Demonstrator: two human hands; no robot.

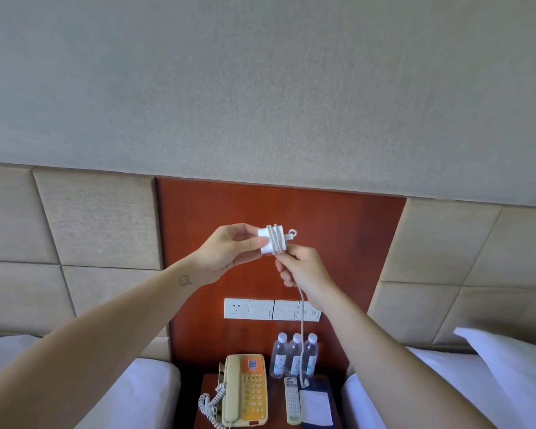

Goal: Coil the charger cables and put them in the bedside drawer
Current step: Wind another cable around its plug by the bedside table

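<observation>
The left hand [226,250] grips a white, smooth, block-shaped charger adapter [266,235]. The thumb lies on the near face and the fingers curl over the top edge. A thin, round white charger cable [301,320] is wound in several tight turns around the block's middle.

The right hand [307,274] is just below and to the right of the block. Its thumb and fingertips pinch the cable where it leaves the lowest turn, and the other fingers are curled. From this hand the free length hangs straight down, and its end rests on the bedside table [209,385].

Directly below both hands, the dark wooden tabletop carries:
- a cream telephone [245,388] with an orange keypad and a coiled handset cord;
- three clear plastic water bottles [294,356] with white caps, standing upright side by side;
- a slim grey remote control [292,400];
- a white rectangular notepad [316,408] on a dark blue folder.

Behind the hands is a glossy red-brown wood panel [229,209]. A row of white socket and switch plates [260,309] sits on it below the right wrist. Padded fabric headboard tiles [99,218] flank the panel. White-sheeted beds [143,394] border the table on both sides, leaving a narrow gap between them. A white pillow [514,360] lies far right.
</observation>
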